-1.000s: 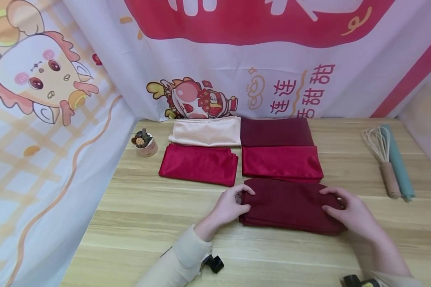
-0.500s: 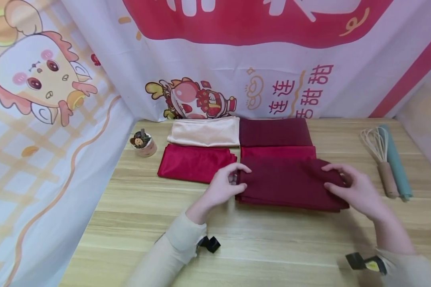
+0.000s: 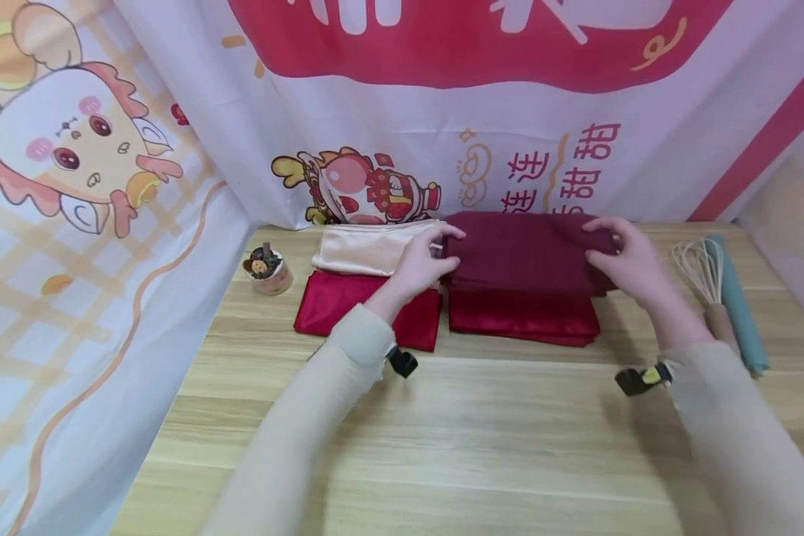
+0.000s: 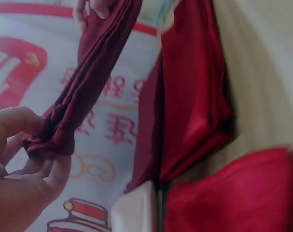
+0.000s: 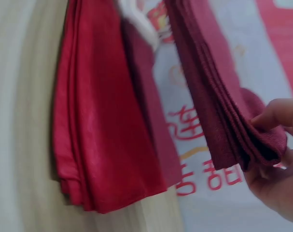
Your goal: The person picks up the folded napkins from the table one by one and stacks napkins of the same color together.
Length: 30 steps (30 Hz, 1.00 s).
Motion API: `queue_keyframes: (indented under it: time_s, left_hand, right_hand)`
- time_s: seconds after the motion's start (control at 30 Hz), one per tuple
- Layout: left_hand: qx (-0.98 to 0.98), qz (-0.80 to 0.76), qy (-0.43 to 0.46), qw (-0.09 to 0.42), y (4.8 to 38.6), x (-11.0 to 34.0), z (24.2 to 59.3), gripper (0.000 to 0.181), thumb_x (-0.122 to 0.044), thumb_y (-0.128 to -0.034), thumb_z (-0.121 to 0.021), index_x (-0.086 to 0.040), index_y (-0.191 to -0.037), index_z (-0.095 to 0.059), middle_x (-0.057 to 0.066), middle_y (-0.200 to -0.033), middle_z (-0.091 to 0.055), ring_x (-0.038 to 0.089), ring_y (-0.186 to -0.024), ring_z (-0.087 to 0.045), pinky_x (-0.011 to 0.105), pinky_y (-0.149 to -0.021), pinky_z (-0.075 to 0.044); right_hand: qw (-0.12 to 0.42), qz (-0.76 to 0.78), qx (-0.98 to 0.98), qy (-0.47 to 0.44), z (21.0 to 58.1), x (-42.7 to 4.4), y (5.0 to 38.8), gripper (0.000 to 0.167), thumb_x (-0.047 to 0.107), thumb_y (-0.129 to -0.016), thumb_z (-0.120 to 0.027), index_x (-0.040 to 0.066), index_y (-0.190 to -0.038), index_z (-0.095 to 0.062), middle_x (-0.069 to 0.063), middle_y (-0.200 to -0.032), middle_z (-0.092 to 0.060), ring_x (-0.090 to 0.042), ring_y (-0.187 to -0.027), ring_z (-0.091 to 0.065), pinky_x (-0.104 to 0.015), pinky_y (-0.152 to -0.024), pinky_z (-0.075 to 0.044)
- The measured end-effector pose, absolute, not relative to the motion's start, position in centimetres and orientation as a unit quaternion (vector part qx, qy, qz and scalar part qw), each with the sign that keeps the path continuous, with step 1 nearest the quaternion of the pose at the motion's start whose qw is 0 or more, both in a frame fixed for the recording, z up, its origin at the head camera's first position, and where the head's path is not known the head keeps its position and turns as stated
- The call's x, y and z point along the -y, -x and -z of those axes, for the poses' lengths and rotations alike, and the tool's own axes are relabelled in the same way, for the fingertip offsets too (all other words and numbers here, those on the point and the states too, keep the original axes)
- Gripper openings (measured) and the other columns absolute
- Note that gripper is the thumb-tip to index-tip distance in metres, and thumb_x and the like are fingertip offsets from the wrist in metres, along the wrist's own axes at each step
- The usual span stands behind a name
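A folded dark maroon cloth [image 3: 522, 253] hangs in the air between both hands. My left hand [image 3: 423, 262] pinches its left end, thumb on one side and fingers on the other. At the right end, my right hand [image 3: 633, 260] grips it the same way. Its stacked fold layers show in both wrist views. Below it, another dark maroon cloth [image 4: 148, 125] lies folded on the table, hidden from the head view. In front of that sits a folded red satin cloth [image 3: 522, 316]. The held cloth is apart from both.
Left of these lie a folded cream cloth [image 3: 362, 249] and, in front of it, a second red satin cloth [image 3: 335, 305]. A small decorated pot [image 3: 268, 269] stands at the back left. A whisk [image 3: 700, 268] and a teal roll [image 3: 740, 313] lie at the right.
Both hands have lifted the folded maroon cloth from the front of the table and carried it away toward the back, past the right red satin cloth. The other things stay put.
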<state>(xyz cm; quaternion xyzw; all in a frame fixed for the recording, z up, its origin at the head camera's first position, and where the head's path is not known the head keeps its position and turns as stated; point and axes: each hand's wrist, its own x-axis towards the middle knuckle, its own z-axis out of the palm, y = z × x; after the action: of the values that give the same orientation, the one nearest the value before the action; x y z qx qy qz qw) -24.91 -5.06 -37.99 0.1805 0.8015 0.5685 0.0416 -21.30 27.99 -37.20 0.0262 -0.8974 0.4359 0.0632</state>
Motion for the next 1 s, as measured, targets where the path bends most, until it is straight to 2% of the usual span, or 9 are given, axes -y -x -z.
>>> queue_keyframes:
  time_s: [0.1,0.2,0.3,0.37,0.53,0.7,0.87,1.0]
  left_hand:
    - [-0.820,-0.549,-0.158,0.035,27.1,4.4,37.9,0.036,0.001,-0.0817,-0.067,-0.013,-0.115,-0.064,0.008,-0.117,-0.058,0.022,-0.091,-0.061,0.029,-0.073,-0.051]
    - [-0.832,-0.537,-0.134,0.029,28.9,3.7,38.3,0.037,0.003,-0.0809,-0.067,-0.013,-0.115,-0.064,0.011,-0.111,-0.059,0.021,-0.090,-0.061,0.028,-0.071,-0.050]
    - [-0.847,-0.519,-0.115,0.022,30.3,3.1,38.8,0.038,0.004,-0.0801,-0.066,-0.012,-0.114,-0.064,0.010,-0.112,-0.059,0.018,-0.088,-0.058,0.025,-0.072,-0.047]
    - [-0.859,-0.499,-0.112,0.020,30.8,2.7,39.2,0.038,0.004,-0.0795,-0.066,-0.012,-0.114,-0.064,0.009,-0.113,-0.059,0.017,-0.090,-0.055,0.025,-0.074,-0.045]
    - [-0.889,-0.440,-0.122,0.020,31.3,1.8,40.3,0.038,0.001,-0.0806,-0.069,-0.009,-0.116,-0.063,0.010,-0.117,-0.060,0.020,-0.102,-0.052,0.026,-0.087,-0.042]
    - [-0.911,-0.394,-0.120,0.017,31.2,1.4,41.2,0.040,-0.001,-0.0805,-0.070,-0.007,-0.119,-0.062,0.010,-0.123,-0.060,0.023,-0.117,-0.050,0.025,-0.098,-0.038]
    - [-0.919,-0.376,-0.114,0.005,31.3,1.5,41.5,0.044,0.000,-0.0794,-0.070,-0.005,-0.122,-0.060,0.014,-0.111,-0.060,0.023,-0.106,-0.054,0.027,-0.090,-0.042]
    - [-0.920,-0.372,-0.123,-0.003,31.3,2.2,41.3,0.046,0.002,-0.0771,-0.068,-0.003,-0.122,-0.060,0.015,-0.111,-0.061,0.023,-0.102,-0.055,0.029,-0.086,-0.044]
  right_hand:
    - [0.068,-0.435,0.898,-0.019,37.9,-28.1,24.3,0.035,0.006,-0.089,-0.059,0.007,-0.124,-0.054,-0.019,-0.127,-0.049,-0.028,-0.098,-0.053,-0.022,-0.065,-0.047]
    - [0.072,-0.421,0.904,-0.019,38.5,-28.1,26.8,0.035,0.003,-0.088,-0.059,0.005,-0.123,-0.054,-0.020,-0.131,-0.048,-0.033,-0.104,-0.050,-0.036,-0.077,-0.046]
    - [0.064,-0.407,0.911,-0.026,38.9,-28.0,28.6,0.036,0.000,-0.087,-0.058,0.002,-0.122,-0.054,-0.023,-0.136,-0.045,-0.038,-0.113,-0.044,-0.050,-0.090,-0.039]
    - [0.057,-0.402,0.913,-0.035,39.2,-28.0,29.4,0.036,-0.004,-0.085,-0.058,-0.001,-0.121,-0.054,-0.025,-0.140,-0.042,-0.041,-0.120,-0.040,-0.055,-0.097,-0.033]
    - [0.062,-0.382,0.920,-0.057,40.3,-28.3,30.5,0.037,-0.011,-0.079,-0.059,-0.006,-0.115,-0.055,-0.032,-0.130,-0.046,-0.045,-0.123,-0.039,-0.055,-0.102,-0.029]
    - [0.069,-0.371,0.923,-0.071,41.3,-28.7,30.7,0.037,-0.011,-0.077,-0.060,-0.007,-0.114,-0.057,-0.034,-0.122,-0.049,-0.046,-0.115,-0.043,-0.055,-0.098,-0.031]
    - [0.070,-0.358,0.927,-0.090,41.6,-28.6,30.6,0.038,-0.013,-0.075,-0.057,-0.010,-0.114,-0.055,-0.035,-0.117,-0.050,-0.046,-0.103,-0.044,-0.056,-0.090,-0.033]
    - [0.052,-0.304,0.946,-0.105,41.0,-28.2,30.2,0.042,-0.009,-0.075,-0.059,-0.013,-0.116,-0.052,-0.036,-0.116,-0.050,-0.050,-0.109,-0.043,-0.058,-0.095,-0.031]
